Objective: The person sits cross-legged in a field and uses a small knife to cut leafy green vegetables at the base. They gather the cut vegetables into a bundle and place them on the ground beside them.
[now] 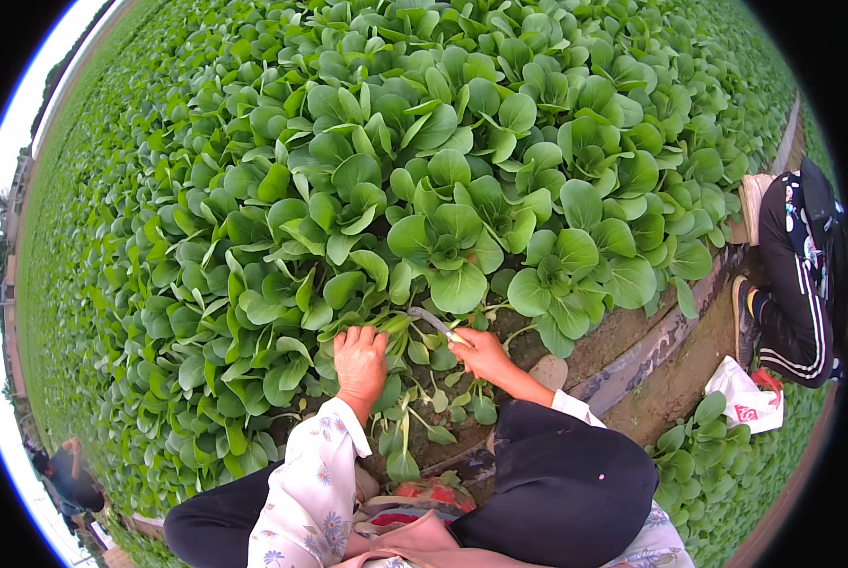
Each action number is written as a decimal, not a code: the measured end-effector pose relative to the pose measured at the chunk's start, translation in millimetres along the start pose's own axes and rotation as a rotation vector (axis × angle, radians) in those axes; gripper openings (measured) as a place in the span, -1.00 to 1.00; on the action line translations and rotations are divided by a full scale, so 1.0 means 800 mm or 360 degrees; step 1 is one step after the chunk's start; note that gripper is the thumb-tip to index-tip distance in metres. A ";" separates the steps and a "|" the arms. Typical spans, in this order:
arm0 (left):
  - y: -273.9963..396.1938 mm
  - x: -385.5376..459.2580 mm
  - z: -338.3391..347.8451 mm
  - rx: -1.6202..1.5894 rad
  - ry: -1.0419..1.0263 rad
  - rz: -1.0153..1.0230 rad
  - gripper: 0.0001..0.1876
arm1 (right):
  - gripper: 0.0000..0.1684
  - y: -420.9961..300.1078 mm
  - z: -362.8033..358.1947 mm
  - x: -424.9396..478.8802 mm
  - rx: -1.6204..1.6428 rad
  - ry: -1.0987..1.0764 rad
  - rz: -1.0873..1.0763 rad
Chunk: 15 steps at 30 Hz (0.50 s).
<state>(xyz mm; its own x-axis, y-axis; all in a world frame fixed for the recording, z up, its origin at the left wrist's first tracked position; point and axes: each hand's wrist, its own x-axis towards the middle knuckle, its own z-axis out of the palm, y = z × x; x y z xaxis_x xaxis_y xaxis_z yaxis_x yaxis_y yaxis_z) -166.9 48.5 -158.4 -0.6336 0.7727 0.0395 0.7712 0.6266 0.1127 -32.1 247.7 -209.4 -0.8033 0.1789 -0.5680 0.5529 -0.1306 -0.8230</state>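
Observation:
My left hand point(360, 366) is curled around the pale green stalks of a pak choi plant point(397, 325) that lies tilted over at the bed's near edge. Its fingertips and part of the plant are hidden. Held in my right hand point(486, 356) is a small sickle point(431, 319). The grey curved blade points left, its tip close to the stalks. Beyond both hands stands an upright pak choi point(447, 248), with another pak choi point(557, 273) to its right. Below and between my hands lie loose, limp leaves point(424, 408), some of them yellowish.
A dense pak choi bed point(367, 128) stretches ahead and left. A dark strip point(630, 366), perhaps a hose, runs along the soil path point(669, 394). At right, a person in striped trousers point(797, 284) is low down near a white bag point(740, 394). Another person point(76, 476) is at far left.

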 end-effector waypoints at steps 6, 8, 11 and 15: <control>-0.003 0.001 0.002 0.0016 -0.0020 -0.0008 -0.73 | -0.81 0.006 0.001 0.007 0.0061 -0.0115 0.0152; -0.002 0.002 0.001 0.0054 -0.0038 -0.0002 -0.71 | -0.81 0.007 0.002 0.011 0.0090 -0.0158 0.0197; 0.002 0.006 0.000 0.0124 -0.0064 0.0008 -0.71 | -0.82 0.008 0.002 0.018 0.0088 -0.0204 0.0209; 0.008 0.011 0.000 0.0182 -0.0148 -0.0022 -0.74 | -0.83 0.013 0.000 0.022 0.0057 -0.0249 0.0200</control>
<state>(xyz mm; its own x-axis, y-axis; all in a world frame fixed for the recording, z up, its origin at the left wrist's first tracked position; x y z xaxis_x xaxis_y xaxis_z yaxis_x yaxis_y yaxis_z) -167.4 59.2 -157.5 -0.6397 0.7667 -0.0541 0.7679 0.6406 -0.0013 -40.6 249.9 -227.7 -0.7547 0.0060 -0.6560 0.6448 -0.1771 -0.7435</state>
